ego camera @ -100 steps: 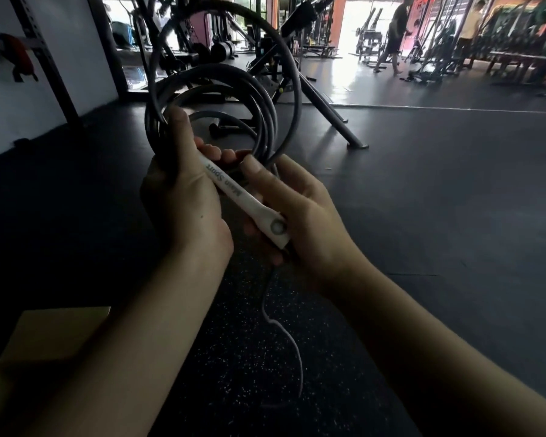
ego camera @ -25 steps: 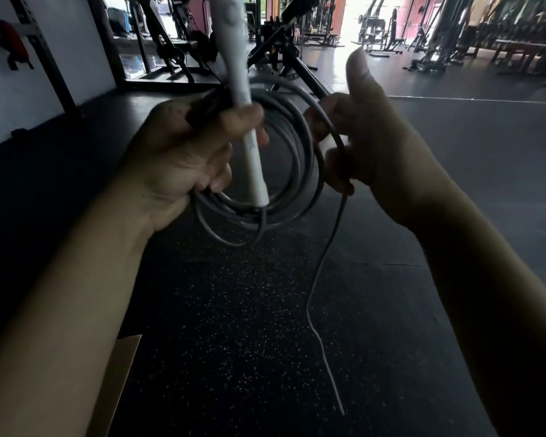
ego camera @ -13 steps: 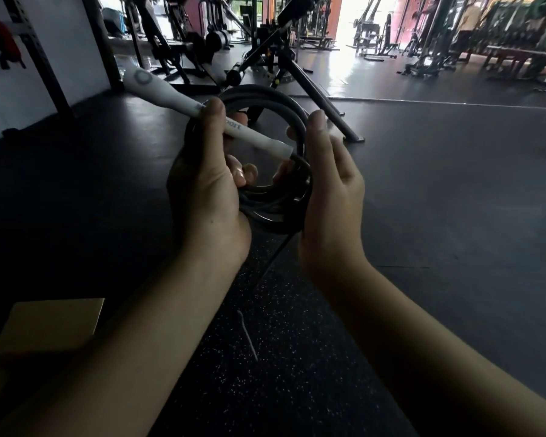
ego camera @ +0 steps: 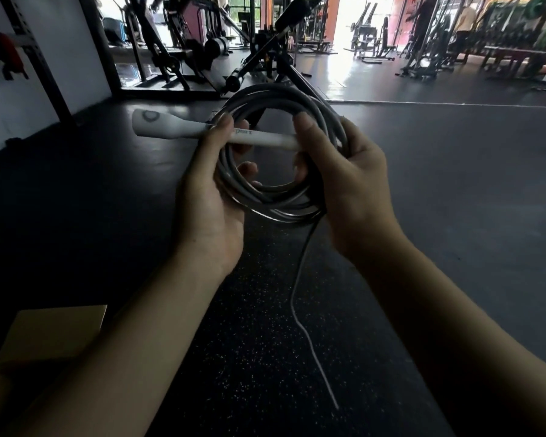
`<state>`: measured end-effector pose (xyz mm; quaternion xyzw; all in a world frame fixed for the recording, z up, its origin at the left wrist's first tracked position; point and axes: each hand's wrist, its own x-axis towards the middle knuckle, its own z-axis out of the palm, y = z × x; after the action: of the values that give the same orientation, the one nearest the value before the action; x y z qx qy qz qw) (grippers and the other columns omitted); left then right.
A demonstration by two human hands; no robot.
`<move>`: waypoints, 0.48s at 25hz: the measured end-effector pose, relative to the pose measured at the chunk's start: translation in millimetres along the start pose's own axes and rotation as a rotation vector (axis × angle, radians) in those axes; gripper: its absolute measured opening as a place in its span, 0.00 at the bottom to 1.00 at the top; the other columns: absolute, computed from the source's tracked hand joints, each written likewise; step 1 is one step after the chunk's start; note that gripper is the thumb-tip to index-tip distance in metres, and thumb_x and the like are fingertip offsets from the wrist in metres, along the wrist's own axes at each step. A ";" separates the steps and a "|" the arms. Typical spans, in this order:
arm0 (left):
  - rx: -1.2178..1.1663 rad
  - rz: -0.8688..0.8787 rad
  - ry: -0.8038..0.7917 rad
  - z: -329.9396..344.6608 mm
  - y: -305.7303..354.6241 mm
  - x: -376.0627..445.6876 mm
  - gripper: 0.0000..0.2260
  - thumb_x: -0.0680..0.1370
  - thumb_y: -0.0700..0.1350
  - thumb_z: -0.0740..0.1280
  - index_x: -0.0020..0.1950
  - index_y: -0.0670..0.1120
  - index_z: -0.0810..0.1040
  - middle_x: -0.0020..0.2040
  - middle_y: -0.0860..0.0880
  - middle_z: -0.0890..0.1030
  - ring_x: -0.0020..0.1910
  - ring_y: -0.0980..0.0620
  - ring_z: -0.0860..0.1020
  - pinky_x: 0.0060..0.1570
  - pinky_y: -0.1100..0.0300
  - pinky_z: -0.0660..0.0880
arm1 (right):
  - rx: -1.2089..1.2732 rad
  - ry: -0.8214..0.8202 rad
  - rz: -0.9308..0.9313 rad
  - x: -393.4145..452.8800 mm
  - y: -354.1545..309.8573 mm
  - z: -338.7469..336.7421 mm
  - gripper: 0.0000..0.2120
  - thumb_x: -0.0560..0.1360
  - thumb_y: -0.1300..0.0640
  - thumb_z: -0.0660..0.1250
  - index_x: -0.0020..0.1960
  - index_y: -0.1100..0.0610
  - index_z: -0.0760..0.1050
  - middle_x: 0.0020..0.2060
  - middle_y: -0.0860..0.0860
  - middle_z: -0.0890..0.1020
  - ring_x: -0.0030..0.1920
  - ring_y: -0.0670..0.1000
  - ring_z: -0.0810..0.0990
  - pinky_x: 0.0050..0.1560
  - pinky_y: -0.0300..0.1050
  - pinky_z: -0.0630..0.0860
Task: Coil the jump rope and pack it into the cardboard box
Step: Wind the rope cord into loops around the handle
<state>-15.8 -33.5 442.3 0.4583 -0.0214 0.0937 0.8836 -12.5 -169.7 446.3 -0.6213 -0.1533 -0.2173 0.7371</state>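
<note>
The grey jump rope (ego camera: 275, 203) is wound into a round coil held up in front of me. My left hand (ego camera: 210, 203) grips the coil's left side, its thumb pressing the white handle (ego camera: 177, 129) that lies across the top of the coil. On the right side of the coil my right hand (ego camera: 347, 181) holds the rope, with its thumb on the handle's thin end. A loose tail of rope (ego camera: 300, 298) hangs from the coil down to the floor. The cardboard box (ego camera: 48, 339) sits at the lower left, partly behind my left forearm.
Black rubber gym floor (ego camera: 454, 216) spreads all around. A black metal weight machine (ego camera: 265, 58) stands just beyond the coil. A white wall with a dark upright rail (ego camera: 41, 64) is at the left. More gym machines and people stand far back.
The coil has opened wider and now faces me more squarely. The white handle has levelled out across its top. The hanging tail has swung to the right.
</note>
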 end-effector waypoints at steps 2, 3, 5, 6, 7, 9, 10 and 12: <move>-0.028 0.005 -0.167 -15.6 10.7 9.2 0.10 0.77 0.49 0.72 0.55 0.46 0.83 0.56 0.46 0.85 0.56 0.49 0.84 0.62 0.54 0.78 | -0.010 -0.052 0.030 12.4 -6.9 -14.8 0.11 0.80 0.56 0.70 0.54 0.65 0.79 0.27 0.50 0.78 0.26 0.48 0.72 0.26 0.39 0.68; -0.001 -0.017 -0.266 -27.9 17.6 16.4 0.21 0.74 0.53 0.73 0.63 0.44 0.81 0.63 0.42 0.83 0.64 0.42 0.82 0.70 0.46 0.73 | -0.034 -0.083 0.040 17.7 -11.7 -22.2 0.11 0.80 0.56 0.70 0.55 0.65 0.79 0.26 0.49 0.78 0.25 0.48 0.72 0.25 0.38 0.67; 0.057 -0.070 -0.474 -49.3 33.9 30.7 0.43 0.68 0.62 0.75 0.78 0.44 0.70 0.76 0.40 0.74 0.76 0.35 0.71 0.72 0.40 0.70 | -0.153 -0.170 0.041 23.7 -21.4 -35.0 0.08 0.80 0.56 0.70 0.53 0.62 0.80 0.25 0.49 0.77 0.24 0.48 0.70 0.25 0.38 0.65; 0.101 -0.097 -0.556 -55.0 42.8 35.5 0.48 0.65 0.64 0.76 0.81 0.46 0.66 0.78 0.40 0.71 0.77 0.35 0.69 0.69 0.43 0.74 | -0.221 -0.231 0.037 24.2 -24.8 -39.3 0.08 0.80 0.57 0.70 0.52 0.62 0.79 0.24 0.49 0.76 0.24 0.48 0.70 0.24 0.38 0.64; 0.201 -0.086 -0.605 -56.3 51.6 36.5 0.50 0.64 0.65 0.78 0.81 0.48 0.65 0.78 0.40 0.72 0.76 0.36 0.70 0.64 0.47 0.78 | -0.288 -0.298 0.033 23.4 -27.1 -41.1 0.08 0.80 0.57 0.70 0.51 0.62 0.79 0.24 0.49 0.76 0.23 0.47 0.70 0.24 0.38 0.64; 0.564 0.036 -0.658 -49.0 60.5 32.9 0.47 0.61 0.64 0.81 0.77 0.53 0.70 0.71 0.46 0.80 0.70 0.44 0.79 0.62 0.51 0.79 | -0.387 -0.436 0.014 19.2 -28.3 -37.0 0.05 0.80 0.58 0.71 0.49 0.60 0.79 0.24 0.48 0.77 0.23 0.45 0.71 0.25 0.37 0.65; 0.754 0.088 -0.699 -40.7 59.6 27.5 0.45 0.61 0.62 0.82 0.76 0.54 0.71 0.67 0.50 0.83 0.66 0.50 0.81 0.63 0.55 0.78 | -0.412 -0.505 0.001 17.1 -28.3 -32.8 0.02 0.79 0.59 0.72 0.49 0.57 0.80 0.25 0.48 0.78 0.23 0.45 0.73 0.27 0.36 0.67; 1.027 0.170 -0.733 -23.7 48.7 14.6 0.41 0.60 0.56 0.84 0.71 0.54 0.74 0.61 0.56 0.86 0.60 0.60 0.83 0.62 0.61 0.79 | -0.431 -0.597 -0.023 15.0 -26.6 -26.8 0.04 0.78 0.61 0.73 0.49 0.54 0.80 0.27 0.47 0.80 0.25 0.43 0.75 0.30 0.35 0.72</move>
<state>-11.7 15.3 469.7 0.8226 -0.3111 -0.0012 0.4760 -14.4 -201.5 471.6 -0.7966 -0.3191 -0.0619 0.5096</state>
